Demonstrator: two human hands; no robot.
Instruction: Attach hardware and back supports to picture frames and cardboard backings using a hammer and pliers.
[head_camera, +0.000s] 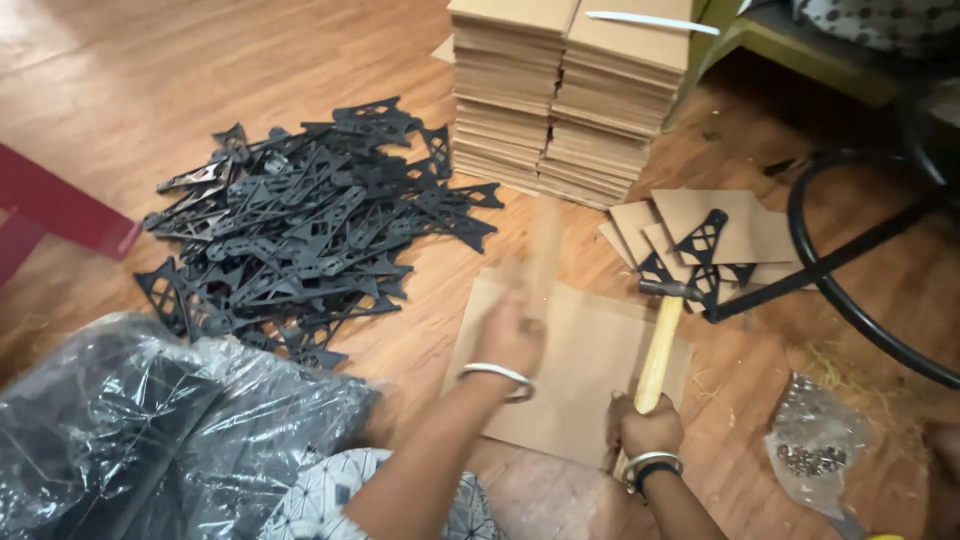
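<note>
Right hand (648, 428) clenched round the hammer (660, 345) handle, head resting past the cardboard sheet (575, 375), while left hand (510, 335) (blurred, grip unreadable) hovers over it.

right hand (648, 428): grips hammer (660, 345) | left hand (510, 335): cardboard strip (543, 250) (blurred)

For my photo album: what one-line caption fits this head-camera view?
Right hand grips a wooden-handled hammer, blurred left hand lifts a cardboard piece, beside black brackets.

Left hand (508, 335) and its held piece motion-blurred; plastic bag (150, 430) cut off at frame edge.
</note>
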